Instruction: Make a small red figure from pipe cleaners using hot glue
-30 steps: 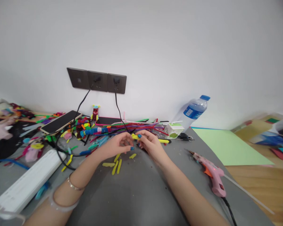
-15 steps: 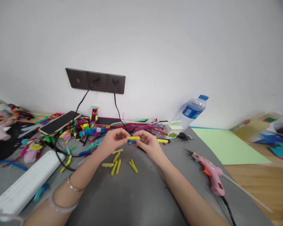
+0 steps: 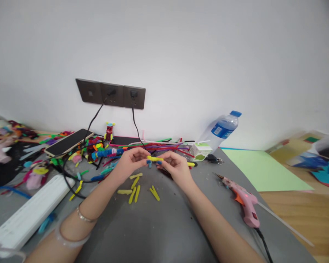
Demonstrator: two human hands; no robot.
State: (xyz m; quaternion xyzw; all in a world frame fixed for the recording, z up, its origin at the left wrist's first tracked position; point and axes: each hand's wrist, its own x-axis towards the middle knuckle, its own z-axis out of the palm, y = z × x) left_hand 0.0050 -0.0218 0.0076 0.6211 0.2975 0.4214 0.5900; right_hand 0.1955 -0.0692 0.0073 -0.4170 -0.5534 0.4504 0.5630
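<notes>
My left hand point(image 3: 130, 162) and my right hand point(image 3: 174, 166) meet above the grey mat point(image 3: 159, 226), both pinching the ends of a short yellow pipe-cleaner piece point(image 3: 154, 159) held level between them. Blue-painted nails show under it. Several cut yellow pieces point(image 3: 137, 188) lie on the mat just below my hands. A bundle of long coloured pipe cleaners point(image 3: 164, 146) lies behind my hands along the wall.
A pink glue gun point(image 3: 245, 204) lies at the right, its cord running to the front edge. A water bottle point(image 3: 222, 129), small green carton point(image 3: 200, 151), green paper point(image 3: 260, 170), phones point(image 3: 68, 141), white power strip point(image 3: 30, 215) and craft clutter stand about.
My hands have lifted slightly and drawn together on the yellow piece. One more folded yellow piece now lies on the mat below my right hand.
</notes>
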